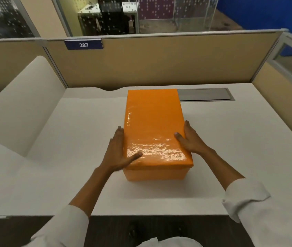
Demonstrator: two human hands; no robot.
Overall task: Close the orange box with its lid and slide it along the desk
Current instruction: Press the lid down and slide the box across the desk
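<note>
An orange box (pixel 155 173) stands in the middle of the white desk (pixel 239 143), its long side running away from me. Its glossy orange lid (pixel 152 122) lies flat on top and covers it fully. My left hand (pixel 118 150) presses against the lid's left edge, fingers along the side and thumb resting on the top. My right hand (pixel 189 138) holds the lid's right edge the same way, thumb on top. Both hands clasp the near half of the box.
A grey cable hatch (pixel 205 94) is set into the desk just behind the box on the right. Beige partition walls (pixel 159 63) close the desk at the back and right. A white side panel (pixel 25 104) rises on the left. The desk's front edge is near my body.
</note>
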